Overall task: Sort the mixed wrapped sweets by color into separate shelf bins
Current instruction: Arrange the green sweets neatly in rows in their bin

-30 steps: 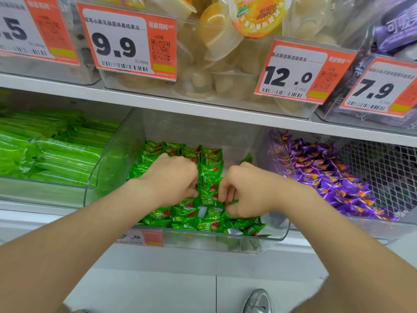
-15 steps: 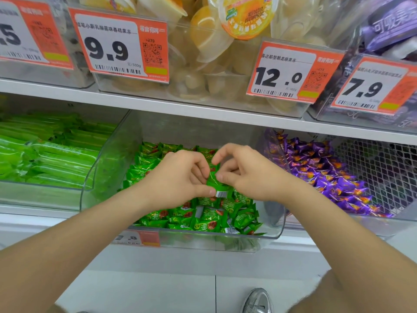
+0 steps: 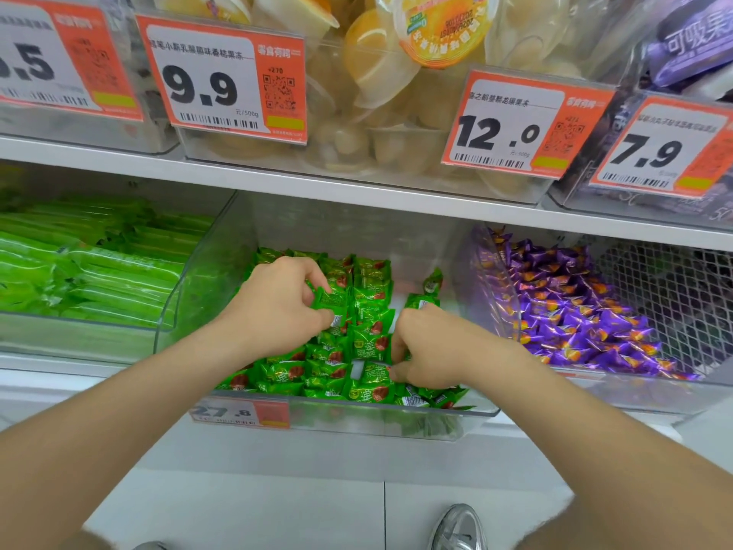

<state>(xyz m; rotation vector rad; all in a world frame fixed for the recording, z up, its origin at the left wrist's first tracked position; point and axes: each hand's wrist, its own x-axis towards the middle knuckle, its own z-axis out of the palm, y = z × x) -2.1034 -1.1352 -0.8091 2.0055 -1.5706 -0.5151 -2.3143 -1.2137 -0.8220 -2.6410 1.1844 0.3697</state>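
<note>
Where the person stands: a silver shoe (image 3: 456,527) on the white floor (image 3: 277,510), nearest of all.
Price tag (image 3: 238,412): reads 27.8 and sits on the front lip of the middle bin (image 3: 206,279), just below the hands.
Right hand (image 3: 432,351): low at the bin's front right. Its fingers (image 3: 398,373) are curled down with the tips among the wrappers; whether they grip one I cannot tell.
Left hand (image 3: 277,311): higher and further back, fingers pinching one green sweet (image 3: 327,301) by its wrapper, just above the pile.
Green sweets (image 3: 369,343): they fill the middle bin in rough rows, and no other colour shows on top.
Step in hand: probably checking the green pile for strays and tidying it. Lift one piece at a time by a crimped end, turn it enough to read the colour, then lay it flat in its row. Rake gently with the right fingers so nothing spills over the low front lip.
Purple sweets (image 3: 575,311): in the next bin to the right, past a clear wall. Any purple stray belongs over that wall.
Green stick packs (image 3: 99,271): in the left bin. They look like a different product, so the shade alone should not send sweets there.
Upper shelf (image 3: 357,184): carries jelly cups (image 3: 377,73), which play no part in this step.
</note>
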